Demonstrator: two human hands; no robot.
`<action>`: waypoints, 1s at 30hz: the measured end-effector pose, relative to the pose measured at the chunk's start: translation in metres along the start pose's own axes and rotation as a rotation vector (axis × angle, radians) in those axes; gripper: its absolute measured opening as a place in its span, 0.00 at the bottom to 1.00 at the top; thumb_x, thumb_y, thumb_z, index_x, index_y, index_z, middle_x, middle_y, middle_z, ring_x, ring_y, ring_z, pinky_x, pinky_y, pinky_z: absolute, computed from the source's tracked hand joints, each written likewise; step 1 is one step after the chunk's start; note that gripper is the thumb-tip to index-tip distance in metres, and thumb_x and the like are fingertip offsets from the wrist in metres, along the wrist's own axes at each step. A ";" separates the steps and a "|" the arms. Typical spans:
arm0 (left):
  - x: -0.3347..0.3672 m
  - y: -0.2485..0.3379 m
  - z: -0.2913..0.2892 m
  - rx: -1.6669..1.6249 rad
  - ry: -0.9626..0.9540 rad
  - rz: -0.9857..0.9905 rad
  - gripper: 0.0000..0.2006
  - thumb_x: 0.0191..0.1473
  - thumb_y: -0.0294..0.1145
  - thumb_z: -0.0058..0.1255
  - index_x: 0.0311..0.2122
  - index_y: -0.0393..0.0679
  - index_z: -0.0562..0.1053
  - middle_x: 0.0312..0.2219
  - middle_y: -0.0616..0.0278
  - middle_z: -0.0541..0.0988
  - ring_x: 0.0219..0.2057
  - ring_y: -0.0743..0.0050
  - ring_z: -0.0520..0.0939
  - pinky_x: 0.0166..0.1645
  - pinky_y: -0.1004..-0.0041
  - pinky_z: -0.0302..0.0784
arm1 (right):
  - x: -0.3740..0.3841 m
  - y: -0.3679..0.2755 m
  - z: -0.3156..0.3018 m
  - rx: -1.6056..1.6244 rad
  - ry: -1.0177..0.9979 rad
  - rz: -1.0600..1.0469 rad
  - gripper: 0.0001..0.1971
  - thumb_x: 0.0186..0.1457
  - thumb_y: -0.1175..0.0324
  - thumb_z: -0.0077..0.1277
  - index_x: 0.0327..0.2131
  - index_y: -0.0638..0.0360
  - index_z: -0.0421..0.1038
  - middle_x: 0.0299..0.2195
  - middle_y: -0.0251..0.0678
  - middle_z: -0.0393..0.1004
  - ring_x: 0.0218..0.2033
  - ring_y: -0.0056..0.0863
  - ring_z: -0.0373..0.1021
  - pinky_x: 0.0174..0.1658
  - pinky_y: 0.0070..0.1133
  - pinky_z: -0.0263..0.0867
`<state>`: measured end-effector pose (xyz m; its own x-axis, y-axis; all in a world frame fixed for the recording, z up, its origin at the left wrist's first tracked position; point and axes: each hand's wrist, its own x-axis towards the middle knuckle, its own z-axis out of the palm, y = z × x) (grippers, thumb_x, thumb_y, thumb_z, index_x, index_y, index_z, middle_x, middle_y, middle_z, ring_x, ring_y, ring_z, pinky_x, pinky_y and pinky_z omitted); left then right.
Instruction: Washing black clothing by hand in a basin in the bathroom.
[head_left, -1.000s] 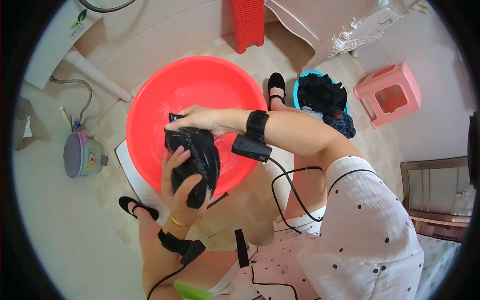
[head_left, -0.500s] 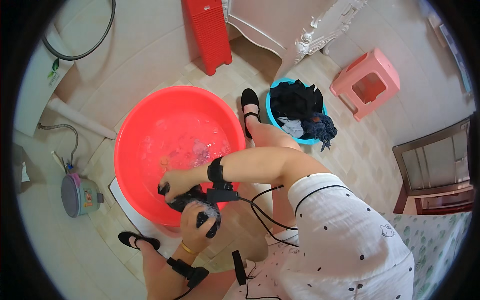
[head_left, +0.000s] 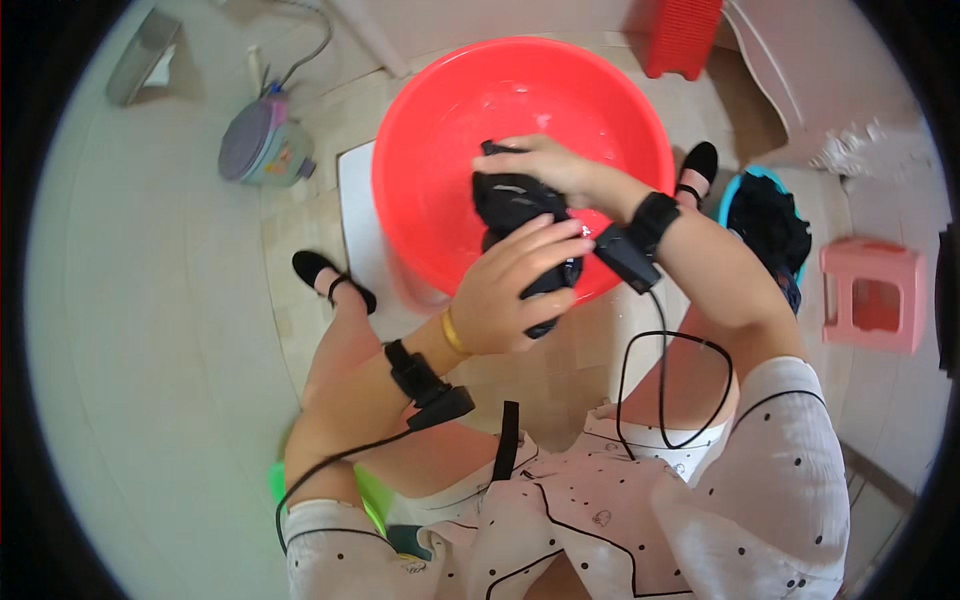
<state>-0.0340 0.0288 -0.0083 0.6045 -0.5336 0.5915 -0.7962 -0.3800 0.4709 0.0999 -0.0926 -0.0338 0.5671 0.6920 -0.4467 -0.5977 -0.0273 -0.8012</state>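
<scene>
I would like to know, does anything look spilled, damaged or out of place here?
I see no clear spill or damage. Only the blue basin at right looks slightly untidy: dark clothes bulge over its rim rather than lying inside. The left hand and right hand hold black cloth at the red basin, which looks ordinary.

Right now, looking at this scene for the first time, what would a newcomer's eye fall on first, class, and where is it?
Most likely the red tub, bright and wide in the upper middle. Over it, the left hand and right hand hold a black cloth, stark against the red. Next might come the pink stool at the right, near the blue basin of dark clothes.
</scene>
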 end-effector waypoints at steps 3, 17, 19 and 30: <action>-0.001 0.006 -0.006 -0.003 0.065 0.125 0.13 0.33 0.24 0.56 0.30 0.43 0.70 0.43 0.48 0.72 0.48 0.46 0.72 0.53 0.51 0.68 | 0.002 -0.009 0.015 -0.056 -0.077 -0.031 0.16 0.48 0.63 0.57 0.35 0.65 0.70 0.27 0.35 0.74 0.26 0.22 0.72 0.29 0.20 0.69; -0.007 0.013 0.014 0.048 0.133 0.365 0.09 0.20 0.31 0.44 0.14 0.40 0.62 0.22 0.61 0.66 0.32 0.61 0.73 0.40 0.69 0.75 | -0.017 -0.029 0.037 -0.537 -0.077 -0.141 0.10 0.48 0.65 0.57 0.30 0.61 0.71 0.24 0.26 0.70 0.25 0.13 0.66 0.30 0.15 0.63; -0.009 0.014 0.017 0.037 0.149 0.357 0.09 0.20 0.31 0.44 0.14 0.40 0.62 0.22 0.62 0.66 0.31 0.62 0.73 0.39 0.69 0.74 | -0.015 -0.024 0.036 -0.535 -0.088 -0.137 0.10 0.48 0.65 0.56 0.30 0.61 0.71 0.24 0.26 0.70 0.25 0.13 0.66 0.30 0.15 0.63; -0.030 0.020 0.034 0.141 -0.051 0.352 0.05 0.28 0.33 0.46 0.15 0.45 0.68 0.22 0.65 0.67 0.28 0.67 0.71 0.37 0.74 0.71 | -0.010 0.013 0.043 -0.733 -0.087 -0.188 0.11 0.47 0.65 0.55 0.27 0.64 0.71 0.20 0.29 0.69 0.24 0.15 0.64 0.29 0.18 0.62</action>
<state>-0.0690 0.0116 -0.0390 0.2942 -0.6854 0.6661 -0.9528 -0.2654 0.1477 0.0622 -0.0689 -0.0230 0.5576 0.7856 -0.2682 0.0512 -0.3550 -0.9335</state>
